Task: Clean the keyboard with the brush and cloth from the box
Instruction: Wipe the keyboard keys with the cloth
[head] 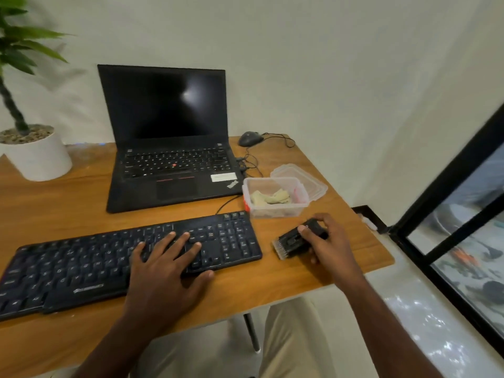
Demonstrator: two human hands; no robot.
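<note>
The left hand [166,264] lies flat on the right half of the keyboard [114,263], fingers straight and spread over the keys, the thumb at the near edge. The keyboard is black and sits slantwise on the wooden tabletop [300,276], its left end nearer the person. Just right of it, the right hand [324,241] has its fingers curled round the black body of the brush [290,242]; the pale bristles point left toward the keyboard, close to the tabletop, though whether they touch it cannot be told. Behind the brush stands the clear plastic box [275,197], open, with the crumpled pale cloth [270,197] inside. Its lid [305,178] lies partly under the box's far right side. Left of the box an open black laptop [169,148] has a dark screen. A wired mouse [249,138] sits at the far edge, beyond the box. A plant in a white pot [38,155] stands at the far left.
</note>
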